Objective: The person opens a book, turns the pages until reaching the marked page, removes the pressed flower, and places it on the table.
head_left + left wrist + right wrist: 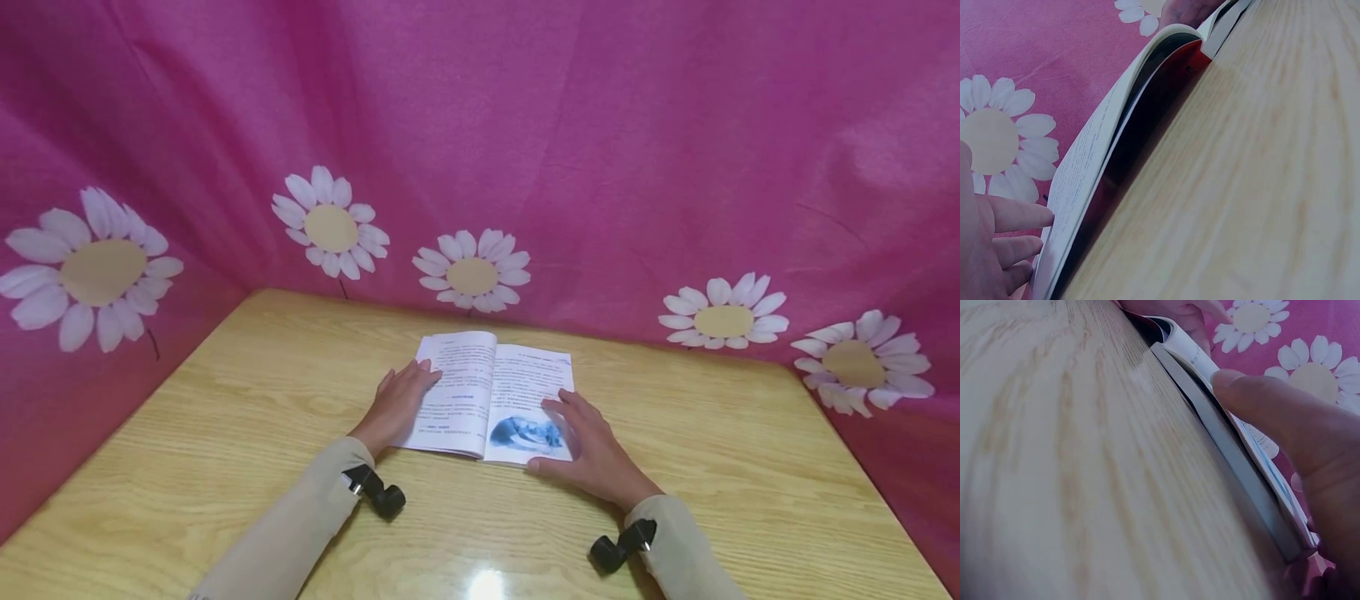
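Note:
An open book lies on the table, printed text on both pages and a blue picture low on the right page. Its left pages arch up near the spine, showing a dark gap beneath in the left wrist view. My left hand rests along the left page's outer edge, its extended fingers touching the paper. My right hand holds the lower right corner. Its thumb lies at the bottom edge, and its other fingers bend around the right side, partly hidden in the right wrist view.
The wooden table carries the book near its back edge. A pink curtain with white daisies hangs behind and at both sides. Black camera mounts sit on the left cuff and the right cuff.

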### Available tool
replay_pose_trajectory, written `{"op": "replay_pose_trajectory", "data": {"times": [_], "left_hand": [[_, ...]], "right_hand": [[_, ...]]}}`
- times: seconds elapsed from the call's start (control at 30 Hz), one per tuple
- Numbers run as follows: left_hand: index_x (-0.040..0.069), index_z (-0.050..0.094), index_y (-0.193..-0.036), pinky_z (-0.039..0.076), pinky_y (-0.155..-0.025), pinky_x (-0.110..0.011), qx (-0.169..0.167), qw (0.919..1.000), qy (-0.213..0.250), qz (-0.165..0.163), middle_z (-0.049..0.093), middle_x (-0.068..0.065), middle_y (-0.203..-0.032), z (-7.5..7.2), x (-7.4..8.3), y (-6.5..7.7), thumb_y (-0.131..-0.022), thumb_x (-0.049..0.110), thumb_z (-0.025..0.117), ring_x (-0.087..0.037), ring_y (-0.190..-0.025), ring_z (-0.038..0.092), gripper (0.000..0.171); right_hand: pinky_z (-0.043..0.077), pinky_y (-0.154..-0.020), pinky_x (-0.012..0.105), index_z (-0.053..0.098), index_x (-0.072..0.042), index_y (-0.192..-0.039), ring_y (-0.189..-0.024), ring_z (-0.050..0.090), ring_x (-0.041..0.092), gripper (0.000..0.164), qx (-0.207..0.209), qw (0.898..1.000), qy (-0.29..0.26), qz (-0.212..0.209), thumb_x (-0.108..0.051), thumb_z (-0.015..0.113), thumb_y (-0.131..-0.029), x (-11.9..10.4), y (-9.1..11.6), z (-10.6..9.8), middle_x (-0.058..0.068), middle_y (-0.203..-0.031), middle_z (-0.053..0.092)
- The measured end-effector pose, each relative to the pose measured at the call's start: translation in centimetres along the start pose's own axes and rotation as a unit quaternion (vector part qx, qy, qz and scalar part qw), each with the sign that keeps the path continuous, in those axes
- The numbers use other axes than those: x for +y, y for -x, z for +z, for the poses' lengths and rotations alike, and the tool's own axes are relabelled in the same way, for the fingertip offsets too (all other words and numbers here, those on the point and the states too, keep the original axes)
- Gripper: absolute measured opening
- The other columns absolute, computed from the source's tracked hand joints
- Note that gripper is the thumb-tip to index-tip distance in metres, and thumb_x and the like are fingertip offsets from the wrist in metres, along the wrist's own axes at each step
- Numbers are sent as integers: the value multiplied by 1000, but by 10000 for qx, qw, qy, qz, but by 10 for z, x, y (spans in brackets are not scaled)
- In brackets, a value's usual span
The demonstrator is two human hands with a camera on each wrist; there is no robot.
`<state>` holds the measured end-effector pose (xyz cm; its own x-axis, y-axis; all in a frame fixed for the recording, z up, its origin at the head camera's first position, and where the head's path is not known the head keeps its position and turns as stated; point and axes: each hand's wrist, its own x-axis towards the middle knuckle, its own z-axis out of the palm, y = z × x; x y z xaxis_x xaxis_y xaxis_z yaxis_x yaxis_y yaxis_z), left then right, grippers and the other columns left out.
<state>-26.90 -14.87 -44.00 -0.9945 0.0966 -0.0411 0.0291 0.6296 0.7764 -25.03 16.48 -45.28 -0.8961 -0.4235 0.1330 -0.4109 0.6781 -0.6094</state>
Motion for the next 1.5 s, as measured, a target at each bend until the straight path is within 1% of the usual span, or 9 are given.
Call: {"op": "replay_pose_trajectory", "data": {"times": [0.2, 0.43, 0.6, 0.8, 0.93, 1.1, 1.27, 1.37, 1.5], "left_hand": [[12, 39, -148, -5, -118, -42, -17, 9999, -99, 75, 23, -7, -158, 0, 1, 1, -104, 41, 22, -24, -148, 11, 56], [10, 34, -150, -5, -118, -42, 133, 9999, 107, 27, 26, -7, -157, 1, 0, 0, -103, 42, 26, -23, -147, 13, 57], [11, 39, -148, -5, -117, -42, 151, 9998, 59, 71, 27, -6, -157, 2, -1, 0, -104, 41, 24, -23, -147, 13, 55], [10, 45, -144, -4, -117, -44, 207, 9995, -66, 214, 30, -8, -156, 3, -3, -1, -104, 40, 22, -25, -147, 15, 54], [10, 47, -143, -3, -117, -44, 244, 9993, -58, 265, 32, -9, -155, 3, -3, -1, -105, 40, 23, -25, -147, 16, 54], [11, 48, -143, -4, -117, -44, 218, 9992, -152, 299, 31, -8, -155, 2, -2, 1, -105, 41, 22, -25, -147, 16, 55], [12, 49, -142, -3, -118, -45, 242, 9989, -234, 318, 32, -8, -155, 3, -2, 1, -105, 41, 22, -26, -147, 16, 54], [12, 49, -141, -2, -118, -46, 244, 9989, -273, 303, 32, -8, -155, 3, -1, 2, -105, 40, 22, -26, -147, 16, 53], [13, 50, -141, -2, -118, -46, 238, 9989, -308, 278, 32, -8, -155, 3, -2, 1, -105, 41, 22, -26, -147, 16, 54]], "right_hand": [[19, -108, 67, 43, -28, -144, -146, 13, 31, 92, -12, 10000, 80, -10, -70, 72, -68, -1, 0, 0, 5, -158, 23], [19, -108, 68, 43, -30, -144, -146, 12, 31, 94, -35, 9998, 170, -16, -71, 73, -66, -1, 0, 0, 4, -158, 22], [19, -107, 68, 42, -30, -145, -146, 12, 31, 94, -44, 9997, 255, -46, -71, 72, -66, 0, 0, 0, 4, -158, 22], [19, -108, 68, 42, -30, -145, -146, 12, 31, 91, -62, 9996, 280, -42, -71, 70, -68, -1, 1, 1, 3, -158, 22], [19, -108, 67, 43, -28, -144, -145, 13, 32, 87, 4, 9996, 248, -109, -69, 70, -71, 0, 0, 2, 5, -157, 24], [20, -108, 67, 45, -24, -143, -144, 17, 33, 83, 168, 9995, 126, -222, -63, 72, -75, 1, 0, 2, 8, -156, 28], [20, -108, 67, 45, -24, -143, -144, 18, 33, 81, 244, 9995, 10, -195, -60, 73, -76, 1, 0, 2, 8, -155, 28], [20, -108, 67, 44, -24, -143, -144, 17, 33, 83, 231, 9996, 18, -157, -61, 73, -75, 0, 0, 2, 8, -155, 28], [20, -108, 67, 43, -28, -144, -145, 15, 31, 90, 102, 9999, 47, -96, -66, 74, -69, -1, 0, 2, 5, -156, 26]]}}
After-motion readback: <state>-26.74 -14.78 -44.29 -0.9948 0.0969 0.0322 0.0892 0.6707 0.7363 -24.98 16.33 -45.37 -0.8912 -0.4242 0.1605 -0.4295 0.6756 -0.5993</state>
